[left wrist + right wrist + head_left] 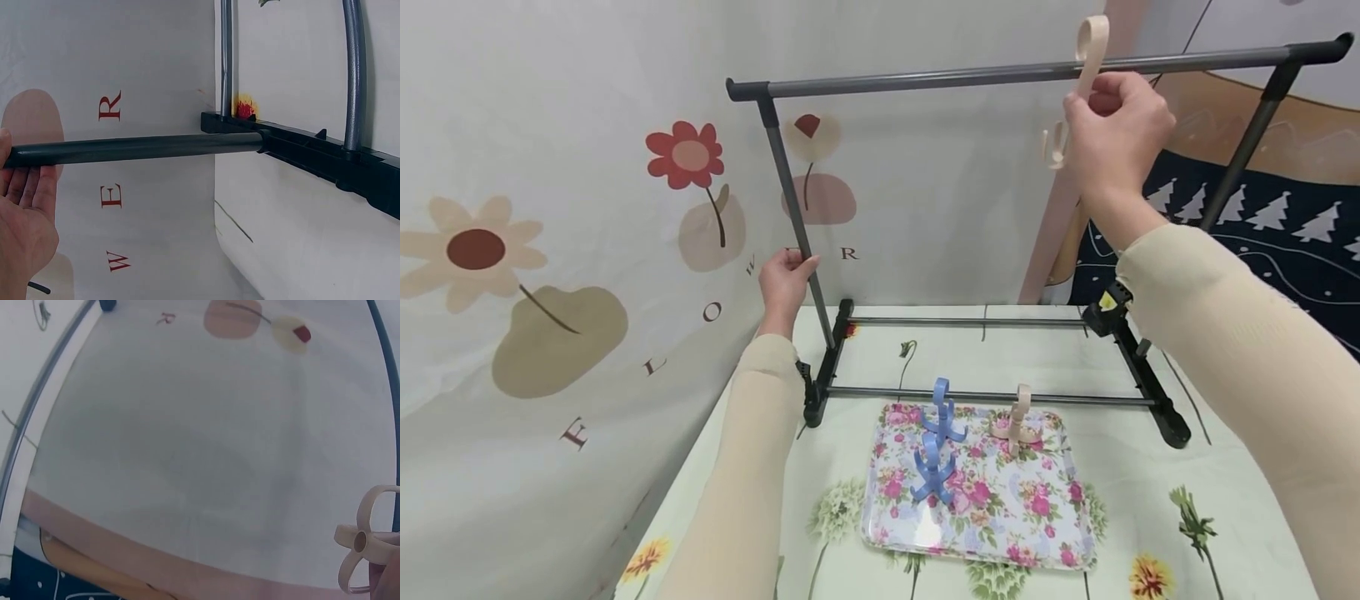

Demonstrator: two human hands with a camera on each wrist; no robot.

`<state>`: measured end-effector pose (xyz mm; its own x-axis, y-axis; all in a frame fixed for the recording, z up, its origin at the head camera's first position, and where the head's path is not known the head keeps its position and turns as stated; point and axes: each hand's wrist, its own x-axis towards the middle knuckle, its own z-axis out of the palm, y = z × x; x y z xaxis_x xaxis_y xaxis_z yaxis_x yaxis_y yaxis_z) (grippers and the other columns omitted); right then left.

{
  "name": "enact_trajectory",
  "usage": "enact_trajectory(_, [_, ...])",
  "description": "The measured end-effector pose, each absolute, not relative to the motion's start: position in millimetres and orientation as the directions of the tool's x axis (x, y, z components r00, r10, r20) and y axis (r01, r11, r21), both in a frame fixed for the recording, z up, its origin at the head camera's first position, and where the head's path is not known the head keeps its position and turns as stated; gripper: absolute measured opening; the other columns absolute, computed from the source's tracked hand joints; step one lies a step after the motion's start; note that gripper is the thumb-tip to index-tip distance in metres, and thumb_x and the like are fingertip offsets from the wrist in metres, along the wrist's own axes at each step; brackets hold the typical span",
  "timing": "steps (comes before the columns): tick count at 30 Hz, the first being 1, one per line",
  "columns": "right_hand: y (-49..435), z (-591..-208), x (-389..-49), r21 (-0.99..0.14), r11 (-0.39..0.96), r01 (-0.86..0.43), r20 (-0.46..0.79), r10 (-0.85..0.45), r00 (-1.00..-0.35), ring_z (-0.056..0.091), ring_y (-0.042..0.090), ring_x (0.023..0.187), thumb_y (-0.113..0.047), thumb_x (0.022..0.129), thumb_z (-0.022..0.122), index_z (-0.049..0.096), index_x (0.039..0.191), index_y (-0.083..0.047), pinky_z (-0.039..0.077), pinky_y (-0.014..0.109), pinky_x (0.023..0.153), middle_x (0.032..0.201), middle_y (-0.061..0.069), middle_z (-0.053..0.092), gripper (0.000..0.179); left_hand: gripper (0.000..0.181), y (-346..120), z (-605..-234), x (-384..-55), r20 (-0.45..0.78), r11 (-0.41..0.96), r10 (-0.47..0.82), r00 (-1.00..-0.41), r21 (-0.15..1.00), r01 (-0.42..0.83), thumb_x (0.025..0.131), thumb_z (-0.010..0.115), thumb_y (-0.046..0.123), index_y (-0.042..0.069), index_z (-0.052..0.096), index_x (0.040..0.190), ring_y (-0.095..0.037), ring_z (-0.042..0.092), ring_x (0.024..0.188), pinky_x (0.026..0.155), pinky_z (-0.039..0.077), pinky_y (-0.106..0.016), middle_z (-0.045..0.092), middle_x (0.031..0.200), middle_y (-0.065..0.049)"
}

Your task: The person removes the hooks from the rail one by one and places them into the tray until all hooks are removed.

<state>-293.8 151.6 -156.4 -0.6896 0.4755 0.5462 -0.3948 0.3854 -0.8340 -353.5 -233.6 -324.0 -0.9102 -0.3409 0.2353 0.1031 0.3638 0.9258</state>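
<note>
My right hand (1116, 129) pinches a beige multi-prong hanger hook (1097, 40) at the top rail (925, 80) of a dark grey garment rack. The hook's curved top rises above the rail and overlaps it in the head view. Lower prongs show left of the hand, and in the right wrist view the beige hook (362, 540) shows its round centre and curved arms. My left hand (782, 287) grips the rack's left upright pole (790, 187). Thumb and fingers lie on opposite sides of that pole (144, 149) in the left wrist view.
A floral tray (1000, 525) lies in front of the rack, bearing two blue hooks (932, 475) and another beige hook (1019, 421). The rack's black feet (827, 371) and lower bars (985, 395) stand on a flower-print tablecloth (1150, 492). A printed curtain hangs behind.
</note>
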Motion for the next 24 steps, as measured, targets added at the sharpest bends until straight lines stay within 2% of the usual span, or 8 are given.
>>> enact_trajectory(6, [147,-166,-283,-0.839,0.349,-0.418,0.538,0.418,-0.732,0.061,0.007,0.099,-0.028,0.092,0.072,0.070,0.120,-0.014,0.046,0.026,0.099,0.108,-0.001,0.068,0.031,0.028,-237,-324,-353,0.236,0.355,-0.337,-0.911,0.928,0.109,0.094,0.070,0.027,0.004,0.063,0.109,-0.022,0.062,0.103,0.095,0.046,-0.039,0.069,0.110,-0.011])
enact_trajectory(14, [141,-181,-266,-0.828,0.395,-0.398,0.531,0.327,-0.782,0.060,0.008,0.095,-0.028,0.091,0.073,0.070,0.116,-0.013,0.050,0.029,0.095,0.098,-0.005,0.064,0.030,0.029,-241,-323,-350,0.234,0.342,-0.332,-0.914,0.933,0.114,0.095,0.070,0.026,0.003,0.063,0.110,-0.023,0.062,0.106,0.097,0.045,-0.039,0.068,0.113,-0.011])
enact_trajectory(18, [139,-191,-258,-0.813,0.418,-0.404,0.538,0.280,-0.795,0.060,0.009,0.092,-0.028,0.090,0.074,0.070,0.115,-0.011,0.051,0.032,0.093,0.098,-0.003,0.065,0.030,0.028,-243,-323,-350,0.235,0.332,-0.336,-0.912,0.936,0.119,0.094,0.070,0.026,0.004,0.063,0.110,-0.023,0.062,0.106,0.098,0.045,-0.038,0.069,0.113,-0.011])
enact_trajectory(24, [137,-208,-247,-0.809,0.433,-0.398,0.525,0.225,-0.821,0.061,0.011,0.092,-0.029,0.091,0.074,0.069,0.117,-0.009,0.052,0.043,0.093,0.102,0.002,0.067,0.033,0.028,-245,-324,-350,0.238,0.340,-0.338,-0.911,0.933,0.118,0.094,0.071,0.027,0.004,0.063,0.107,-0.022,0.061,0.104,0.097,0.044,-0.038,0.068,0.108,-0.009])
